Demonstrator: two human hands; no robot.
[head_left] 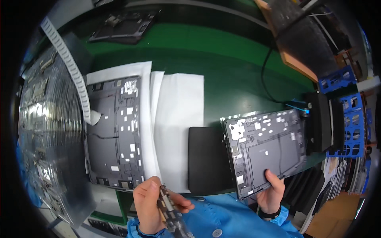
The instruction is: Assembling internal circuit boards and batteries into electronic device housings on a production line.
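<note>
My left hand (146, 200) is closed on a narrow dark circuit board (170, 208) with metal shields, tilted near my body. My right hand (273, 192) grips the lower edge of a tablet housing (268, 148), thumb on its inner face. This grey-black housing is lifted at a slant, its inside showing many small white and silver patches. A second, similar tablet housing (105, 146) lies on white sheets (178, 91) beyond my left hand. A white strip of labels (65, 51) hangs down over it. Partly behind the held housing is a flat black panel (206, 158).
A tall stack of clear plastic trays (59, 127) with circuit boards stands at the left. On the green table (234, 87), another dark housing (125, 25) lies at the far edge. Black foam blocks (319, 123), blue racks (349, 119) and a black cable (265, 75) are at the right.
</note>
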